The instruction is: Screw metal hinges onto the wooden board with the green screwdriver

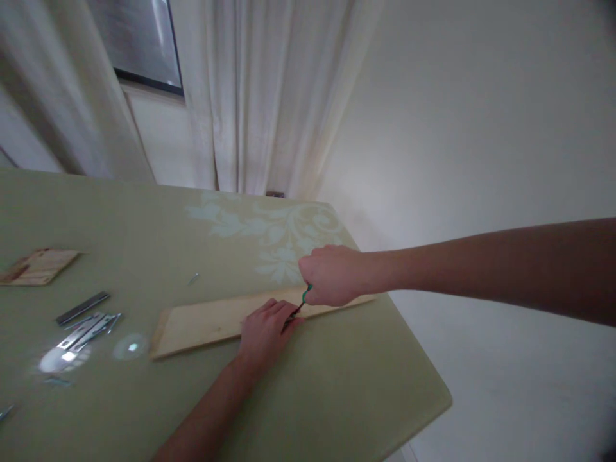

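A long pale wooden plank (202, 324) lies flat on the green table (337, 385). My left hand (264, 330) rests on the plank's near edge, fingers pressed down, fingertips beside a small dark tip. My right hand (332, 276) is closed around a small green-handled tool (306, 294), whose tip meets the plank near my left fingertips. What sort of tool it is cannot be made out.
Several flat metal strips (84, 321) lie at the left of the table, with a small wooden piece (38, 266) further left. A small metal bit (193, 278) lies behind the plank. White curtains (260, 96) hang behind; the table's right edge drops to the floor.
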A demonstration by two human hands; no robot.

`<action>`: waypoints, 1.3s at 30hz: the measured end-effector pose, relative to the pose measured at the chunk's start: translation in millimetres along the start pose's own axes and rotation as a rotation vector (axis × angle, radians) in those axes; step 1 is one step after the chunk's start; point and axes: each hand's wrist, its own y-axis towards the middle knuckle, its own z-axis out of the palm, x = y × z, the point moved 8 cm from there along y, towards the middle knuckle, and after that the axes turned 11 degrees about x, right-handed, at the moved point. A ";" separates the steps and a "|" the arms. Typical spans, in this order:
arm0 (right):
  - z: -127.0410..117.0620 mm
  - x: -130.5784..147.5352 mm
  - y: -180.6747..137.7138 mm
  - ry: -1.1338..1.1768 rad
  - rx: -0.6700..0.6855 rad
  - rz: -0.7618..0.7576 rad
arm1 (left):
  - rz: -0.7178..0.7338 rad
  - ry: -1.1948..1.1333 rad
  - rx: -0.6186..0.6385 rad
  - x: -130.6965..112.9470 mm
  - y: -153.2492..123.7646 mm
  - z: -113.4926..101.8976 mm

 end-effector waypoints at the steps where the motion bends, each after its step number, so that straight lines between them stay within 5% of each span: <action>1: -0.9 2.9 -1.0 0.011 -0.007 0.013 | -0.002 0.005 -0.006 -0.2 -0.2 -0.9; 4: -4.9 13.2 -7.2 -0.074 -0.078 -0.045 | 0.001 0.011 -0.010 -1.6 -0.1 -3.8; 9: 9.7 46.8 -34.8 -0.669 -0.259 -0.634 | 0.007 0.035 -0.003 -3.0 0.8 -7.4; 11: 20.1 47.3 -40.7 -0.821 -0.275 -0.756 | 0.007 0.050 0.009 -3.0 0.9 -6.7; 15: 21.4 40.2 -29.3 -0.724 -0.242 -0.670 | -0.028 0.043 0.013 0.4 -0.2 -4.8; 21: 6.4 15.3 -0.6 -0.126 -0.140 -0.208 | -0.062 0.024 0.035 3.2 0.1 -1.2; 24: 0.9 9.0 5.6 -0.018 -0.082 -0.097 | -0.051 0.030 0.032 1.4 0.8 -1.4; 28: -5.2 17.0 -2.4 -0.222 -0.084 -0.204 | -0.022 -0.011 0.023 -0.2 1.2 -2.6; 34: 17.0 43.9 -35.4 -0.839 -0.205 -0.762 | -0.026 0.017 0.029 -2.0 0.9 -4.3; 39: 17.0 26.1 -13.5 -0.637 -0.119 -0.547 | -0.056 -0.021 0.030 0.1 0.3 -2.5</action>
